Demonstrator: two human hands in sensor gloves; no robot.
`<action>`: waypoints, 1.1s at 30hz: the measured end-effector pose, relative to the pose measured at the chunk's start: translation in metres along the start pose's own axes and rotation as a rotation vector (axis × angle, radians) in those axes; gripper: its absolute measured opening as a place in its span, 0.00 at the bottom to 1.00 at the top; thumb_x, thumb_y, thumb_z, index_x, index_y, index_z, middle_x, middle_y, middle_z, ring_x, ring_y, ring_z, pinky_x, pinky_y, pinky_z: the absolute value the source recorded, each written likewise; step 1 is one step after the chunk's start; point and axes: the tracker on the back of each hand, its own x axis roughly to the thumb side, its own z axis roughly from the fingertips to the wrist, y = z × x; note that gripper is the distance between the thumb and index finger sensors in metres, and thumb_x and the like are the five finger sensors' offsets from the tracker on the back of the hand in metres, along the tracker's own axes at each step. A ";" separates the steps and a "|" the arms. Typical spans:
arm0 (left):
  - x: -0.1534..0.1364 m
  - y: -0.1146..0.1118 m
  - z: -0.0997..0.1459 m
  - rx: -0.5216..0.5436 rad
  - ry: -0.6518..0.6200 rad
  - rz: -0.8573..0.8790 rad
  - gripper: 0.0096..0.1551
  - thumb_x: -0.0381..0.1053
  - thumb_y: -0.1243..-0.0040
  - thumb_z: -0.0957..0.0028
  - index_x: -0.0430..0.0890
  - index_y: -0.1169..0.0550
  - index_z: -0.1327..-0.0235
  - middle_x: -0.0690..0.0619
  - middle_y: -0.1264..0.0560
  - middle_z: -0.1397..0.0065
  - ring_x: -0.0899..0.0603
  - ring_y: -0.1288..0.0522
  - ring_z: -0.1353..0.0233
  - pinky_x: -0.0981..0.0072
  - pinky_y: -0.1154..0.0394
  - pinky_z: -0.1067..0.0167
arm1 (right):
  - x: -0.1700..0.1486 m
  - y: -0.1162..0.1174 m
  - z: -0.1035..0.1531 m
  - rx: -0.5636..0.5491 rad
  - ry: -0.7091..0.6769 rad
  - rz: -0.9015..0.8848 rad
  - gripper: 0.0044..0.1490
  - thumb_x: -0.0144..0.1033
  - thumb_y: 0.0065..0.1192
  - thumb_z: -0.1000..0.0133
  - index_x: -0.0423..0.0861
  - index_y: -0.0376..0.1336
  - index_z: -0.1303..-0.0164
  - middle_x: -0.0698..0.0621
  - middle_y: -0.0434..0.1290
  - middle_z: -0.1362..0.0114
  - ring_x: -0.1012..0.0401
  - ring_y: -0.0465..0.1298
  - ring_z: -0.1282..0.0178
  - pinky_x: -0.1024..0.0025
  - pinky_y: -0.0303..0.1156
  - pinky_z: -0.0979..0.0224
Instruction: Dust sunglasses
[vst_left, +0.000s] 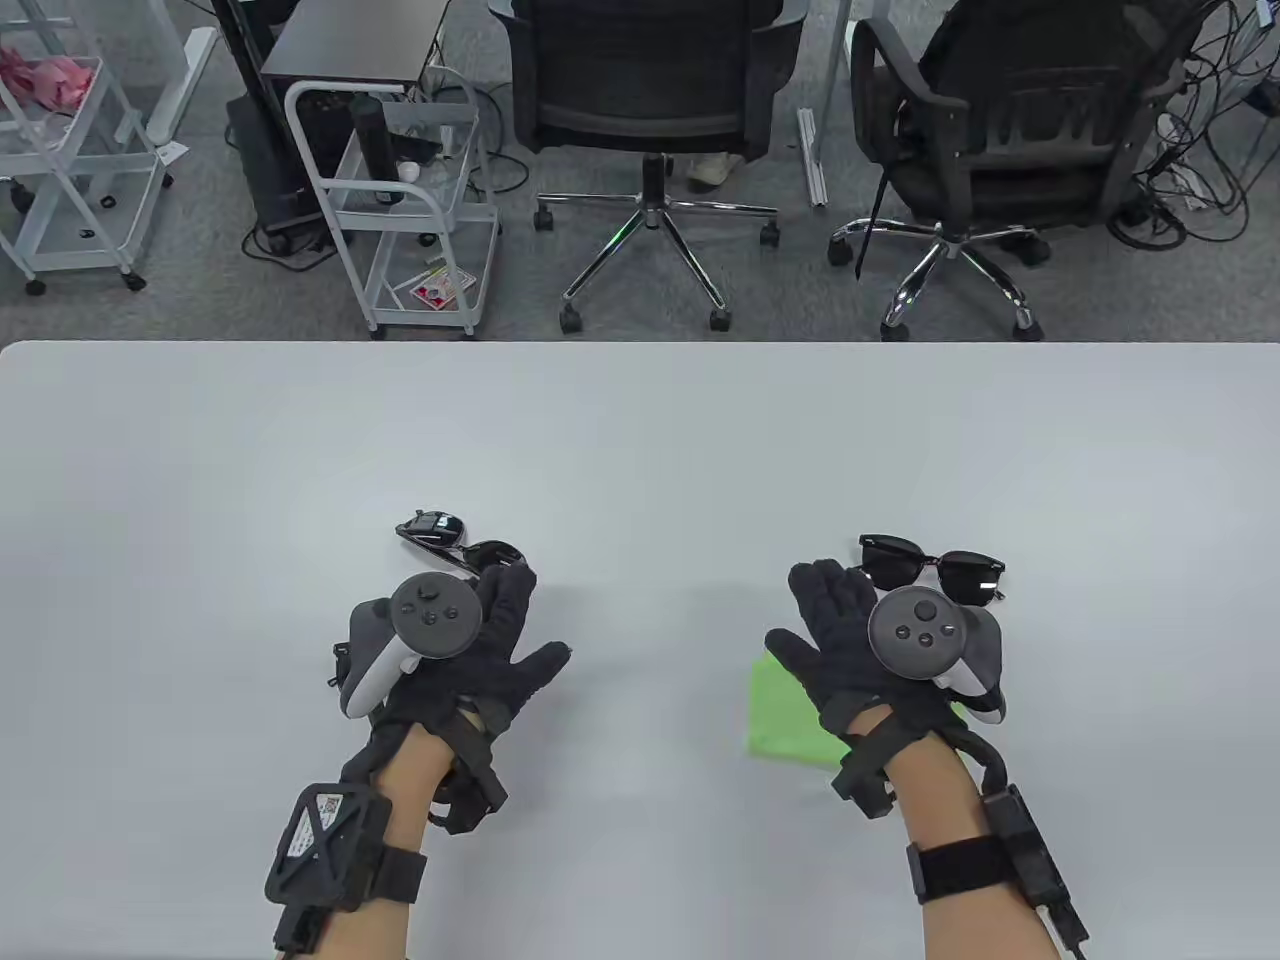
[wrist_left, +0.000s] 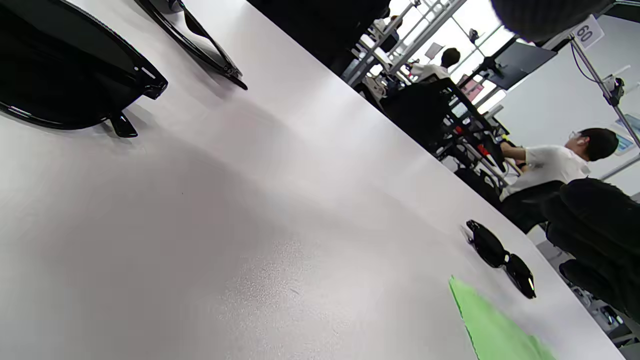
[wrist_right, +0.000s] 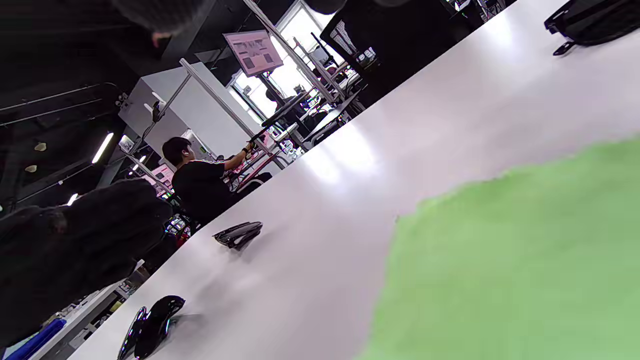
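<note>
Two black sunglasses lie on the white table. The left pair sits just beyond my left hand, which is spread, palm down, and holds nothing; the pair shows close in the left wrist view. The right pair lies just beyond my right hand, also spread and empty. That hand hovers over a green cloth, which lies flat on the table and fills the right wrist view. Whether either hand's fingertips touch the glasses I cannot tell.
Beyond the table's far edge stand two office chairs and a white cart. The far right pair and the cloth also show in the left wrist view.
</note>
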 end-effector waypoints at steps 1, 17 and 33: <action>0.000 0.000 0.000 -0.003 -0.001 -0.001 0.58 0.78 0.52 0.62 0.59 0.58 0.22 0.55 0.60 0.14 0.37 0.62 0.14 0.36 0.60 0.25 | 0.000 0.000 0.000 0.001 0.000 0.002 0.54 0.63 0.49 0.46 0.38 0.45 0.20 0.34 0.44 0.16 0.30 0.43 0.21 0.26 0.45 0.30; 0.002 0.001 0.001 0.028 0.019 -0.029 0.57 0.77 0.51 0.61 0.59 0.56 0.22 0.54 0.59 0.14 0.37 0.61 0.14 0.36 0.60 0.25 | 0.005 0.000 0.000 0.005 -0.013 0.024 0.54 0.62 0.50 0.46 0.38 0.45 0.20 0.34 0.45 0.16 0.31 0.43 0.21 0.26 0.45 0.30; -0.056 0.024 -0.003 0.173 0.504 -0.615 0.43 0.51 0.34 0.58 0.63 0.36 0.26 0.59 0.47 0.15 0.38 0.53 0.14 0.37 0.57 0.24 | 0.005 0.001 -0.002 0.023 -0.017 0.044 0.54 0.62 0.50 0.46 0.38 0.46 0.20 0.33 0.45 0.16 0.30 0.43 0.21 0.26 0.44 0.30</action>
